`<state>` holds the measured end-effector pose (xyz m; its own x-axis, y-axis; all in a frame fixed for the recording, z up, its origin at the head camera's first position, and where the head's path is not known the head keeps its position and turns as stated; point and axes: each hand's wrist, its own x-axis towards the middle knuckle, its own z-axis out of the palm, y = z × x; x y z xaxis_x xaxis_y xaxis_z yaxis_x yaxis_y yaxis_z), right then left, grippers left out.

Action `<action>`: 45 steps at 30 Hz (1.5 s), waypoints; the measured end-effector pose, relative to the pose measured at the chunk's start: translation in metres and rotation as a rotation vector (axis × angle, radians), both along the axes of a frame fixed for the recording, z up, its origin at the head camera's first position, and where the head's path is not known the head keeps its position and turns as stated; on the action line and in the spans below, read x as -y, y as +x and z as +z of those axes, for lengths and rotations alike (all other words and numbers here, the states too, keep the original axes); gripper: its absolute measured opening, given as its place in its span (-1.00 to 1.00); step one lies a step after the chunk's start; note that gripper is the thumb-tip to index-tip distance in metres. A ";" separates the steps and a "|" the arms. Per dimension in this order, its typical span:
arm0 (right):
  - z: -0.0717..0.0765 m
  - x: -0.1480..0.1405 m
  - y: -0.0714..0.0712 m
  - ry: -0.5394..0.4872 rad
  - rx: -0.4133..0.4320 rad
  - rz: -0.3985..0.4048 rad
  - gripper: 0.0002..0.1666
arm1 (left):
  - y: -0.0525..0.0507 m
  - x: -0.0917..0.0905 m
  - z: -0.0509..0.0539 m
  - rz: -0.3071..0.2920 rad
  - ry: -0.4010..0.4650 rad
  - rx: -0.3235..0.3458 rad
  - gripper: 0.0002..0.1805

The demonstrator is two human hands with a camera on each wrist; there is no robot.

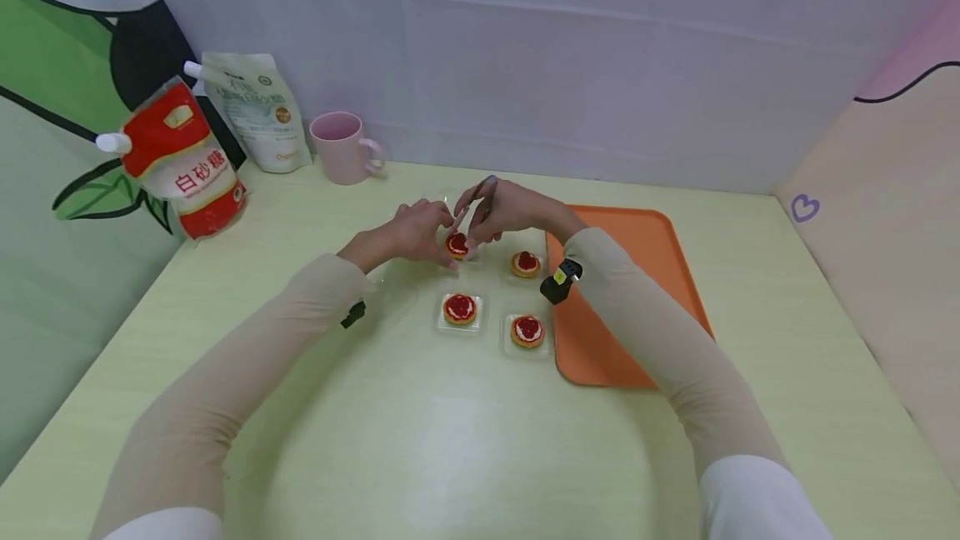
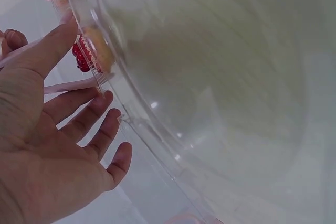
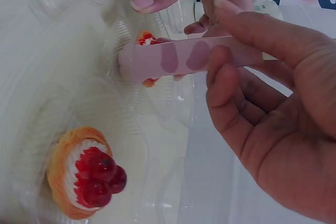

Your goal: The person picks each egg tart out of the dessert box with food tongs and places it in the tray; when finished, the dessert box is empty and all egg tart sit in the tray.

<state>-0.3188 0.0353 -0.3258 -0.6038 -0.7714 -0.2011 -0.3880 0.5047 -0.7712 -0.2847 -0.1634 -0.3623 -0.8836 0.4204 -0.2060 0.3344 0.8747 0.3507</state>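
Several small tarts with cream and red berries sit in clear plastic boxes on the table. At the far-left tart [image 1: 457, 245], my right hand [image 1: 504, 211] grips pink translucent tongs [image 3: 178, 56] between thumb and fingers. The tongs' two arms straddle this tart, one on each side. My left hand [image 1: 418, 232] is beside the same box, thumb and loosely spread fingers resting along its clear rim [image 2: 123, 100]. Another tart [image 3: 86, 174] shows close up in the right wrist view, sitting in its own box. The tongs partly cover the far-left tart.
To the right lies an orange tray [image 1: 622, 357], partly under my right forearm. A pink mug [image 1: 341, 152], a white spouted pouch [image 1: 258, 111] and a red sugar pouch [image 1: 183, 161] stand at the back left. Nearer tarts [image 1: 460, 309] are close to my hands.
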 end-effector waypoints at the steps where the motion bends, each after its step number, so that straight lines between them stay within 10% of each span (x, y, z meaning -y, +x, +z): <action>1: 0.001 0.000 0.000 0.004 -0.003 0.016 -0.57 | 0.000 0.000 0.000 0.000 -0.001 -0.003 -0.33; 16: 0.003 0.000 -0.002 0.035 0.017 -0.154 -0.50 | 0.001 0.001 -0.002 -0.001 0.017 0.005 -0.28; 45: -0.001 0.007 -0.006 0.059 -0.077 -0.076 -0.63 | -0.001 0.001 -0.004 -0.007 0.022 0.009 -0.29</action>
